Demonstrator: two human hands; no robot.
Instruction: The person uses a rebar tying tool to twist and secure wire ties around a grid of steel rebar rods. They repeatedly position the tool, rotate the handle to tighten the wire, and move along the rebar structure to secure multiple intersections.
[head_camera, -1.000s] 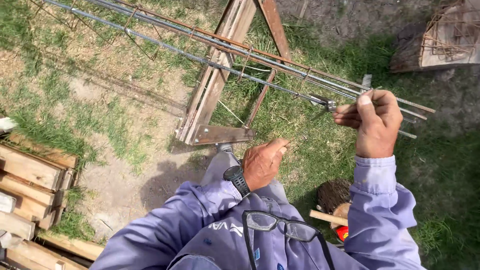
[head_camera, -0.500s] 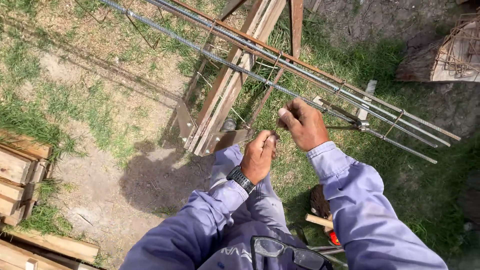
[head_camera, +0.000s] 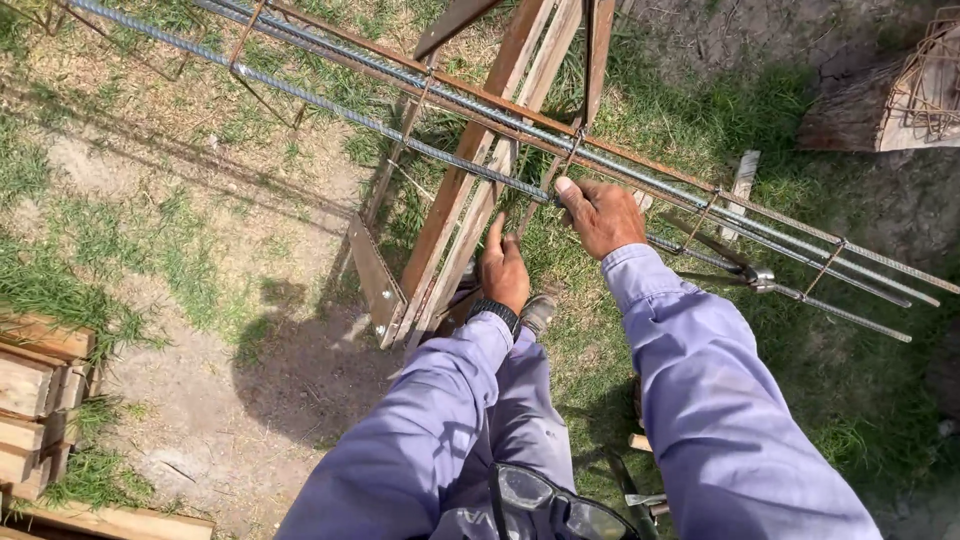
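Steel first: our right hand (head_camera: 603, 215) has its fingers curled onto the rebar cage (head_camera: 420, 152), thumb pressed on the near bar. Our left hand (head_camera: 503, 268) sits just below with fingers loosely open, gripping nothing. That cage lies across a wooden sawhorse (head_camera: 470, 190) out on patchy grass and bare dirt (head_camera: 200, 270), with stacked lumber (head_camera: 35, 400) off to the left.

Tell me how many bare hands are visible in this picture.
2. The left hand is open beside the brown wooden trestle leg. The right hand touches the nearest grey ribbed steel bar. No others show.
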